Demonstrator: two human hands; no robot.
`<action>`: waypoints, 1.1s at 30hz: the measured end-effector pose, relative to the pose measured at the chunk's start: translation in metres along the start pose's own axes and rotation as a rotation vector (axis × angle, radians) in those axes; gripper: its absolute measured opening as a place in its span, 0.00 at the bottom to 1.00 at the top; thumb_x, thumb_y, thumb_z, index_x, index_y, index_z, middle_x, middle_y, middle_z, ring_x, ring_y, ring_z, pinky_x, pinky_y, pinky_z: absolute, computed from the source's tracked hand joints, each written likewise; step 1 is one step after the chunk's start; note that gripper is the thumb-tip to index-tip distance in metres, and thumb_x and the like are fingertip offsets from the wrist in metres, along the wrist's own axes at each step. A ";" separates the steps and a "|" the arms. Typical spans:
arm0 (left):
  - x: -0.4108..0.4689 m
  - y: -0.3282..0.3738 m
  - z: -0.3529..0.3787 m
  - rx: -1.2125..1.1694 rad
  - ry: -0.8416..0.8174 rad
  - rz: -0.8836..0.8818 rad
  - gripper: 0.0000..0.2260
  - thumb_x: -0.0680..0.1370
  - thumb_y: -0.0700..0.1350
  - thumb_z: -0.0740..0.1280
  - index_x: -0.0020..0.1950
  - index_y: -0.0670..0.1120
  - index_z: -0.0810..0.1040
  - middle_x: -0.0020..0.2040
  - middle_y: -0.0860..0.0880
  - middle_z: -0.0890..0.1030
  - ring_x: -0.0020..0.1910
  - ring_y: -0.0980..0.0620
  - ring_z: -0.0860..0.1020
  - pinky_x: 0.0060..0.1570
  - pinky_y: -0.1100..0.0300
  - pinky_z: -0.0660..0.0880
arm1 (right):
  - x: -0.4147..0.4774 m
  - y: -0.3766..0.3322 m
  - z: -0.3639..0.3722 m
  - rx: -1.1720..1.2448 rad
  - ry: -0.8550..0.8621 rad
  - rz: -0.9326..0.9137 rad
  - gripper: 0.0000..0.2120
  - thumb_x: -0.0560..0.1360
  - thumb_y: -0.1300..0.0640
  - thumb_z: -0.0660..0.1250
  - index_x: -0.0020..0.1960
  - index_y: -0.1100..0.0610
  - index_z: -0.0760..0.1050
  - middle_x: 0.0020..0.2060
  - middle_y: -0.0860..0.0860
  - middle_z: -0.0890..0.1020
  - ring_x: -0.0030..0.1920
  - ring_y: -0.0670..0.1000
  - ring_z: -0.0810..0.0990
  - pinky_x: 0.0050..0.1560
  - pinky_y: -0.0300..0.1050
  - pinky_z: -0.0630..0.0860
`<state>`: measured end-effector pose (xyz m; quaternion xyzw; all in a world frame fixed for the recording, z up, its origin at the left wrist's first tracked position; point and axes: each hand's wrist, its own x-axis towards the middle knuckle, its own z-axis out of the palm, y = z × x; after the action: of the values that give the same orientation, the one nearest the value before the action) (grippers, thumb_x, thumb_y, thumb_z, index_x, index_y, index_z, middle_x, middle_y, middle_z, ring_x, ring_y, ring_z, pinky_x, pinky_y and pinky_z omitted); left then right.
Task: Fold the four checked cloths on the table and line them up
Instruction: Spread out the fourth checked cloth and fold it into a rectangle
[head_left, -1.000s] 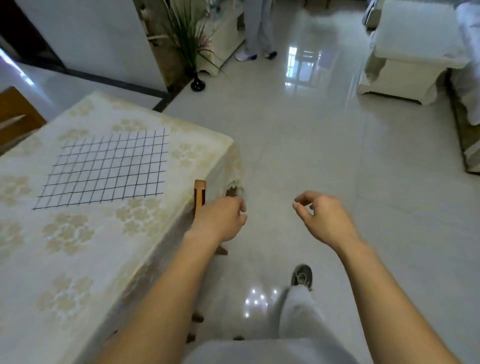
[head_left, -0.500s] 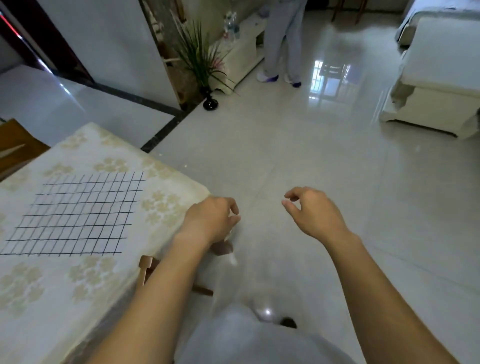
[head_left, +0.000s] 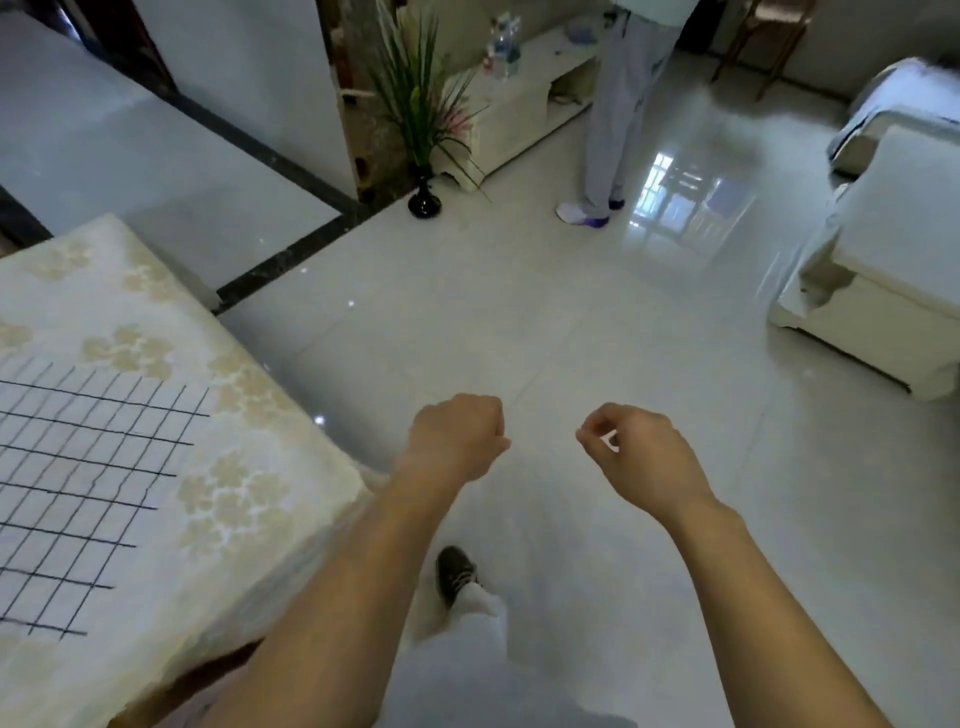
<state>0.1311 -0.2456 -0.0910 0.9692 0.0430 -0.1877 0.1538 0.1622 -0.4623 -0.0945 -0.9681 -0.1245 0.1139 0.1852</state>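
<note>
left grip (head_left: 457, 436) curled into a loose fist and right grip (head_left: 639, 457) curled with thumb close to forefinger, both pinching nothing, hanging over the floor (head_left: 519, 322) near six o'clock, probably only because of stepping along the tabletop (head_left: 156, 291) and not working yet. just one checked cloth (head_left: 78, 493) in view, spread flat and unfolded on the tabletop at nine o'clock, well apart from both grips; other three cloths not seen. seems to need a turn toward nine o'clock before any fold.
</note>
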 end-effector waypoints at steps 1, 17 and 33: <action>0.019 0.001 -0.013 -0.010 0.012 0.012 0.11 0.82 0.56 0.64 0.59 0.51 0.77 0.59 0.49 0.80 0.58 0.45 0.79 0.58 0.50 0.75 | 0.019 -0.001 -0.008 -0.026 -0.017 0.002 0.10 0.79 0.43 0.64 0.53 0.46 0.79 0.50 0.41 0.83 0.51 0.47 0.81 0.48 0.46 0.78; 0.178 -0.136 -0.130 -0.100 0.181 -0.317 0.10 0.80 0.56 0.66 0.58 0.53 0.76 0.55 0.52 0.80 0.54 0.49 0.79 0.55 0.50 0.78 | 0.307 -0.133 -0.007 -0.007 -0.178 -0.381 0.09 0.80 0.45 0.63 0.54 0.48 0.78 0.52 0.44 0.82 0.52 0.49 0.80 0.51 0.47 0.78; 0.217 -0.243 -0.212 -0.282 0.350 -1.041 0.12 0.81 0.57 0.63 0.61 0.53 0.75 0.57 0.49 0.81 0.54 0.46 0.80 0.55 0.51 0.78 | 0.523 -0.342 0.028 0.106 -0.448 -0.994 0.06 0.78 0.51 0.66 0.50 0.49 0.80 0.46 0.47 0.84 0.46 0.50 0.82 0.48 0.48 0.80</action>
<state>0.3722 0.0572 -0.0546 0.8068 0.5647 -0.0676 0.1597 0.5800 0.0032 -0.0789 -0.7340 -0.5975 0.2222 0.2342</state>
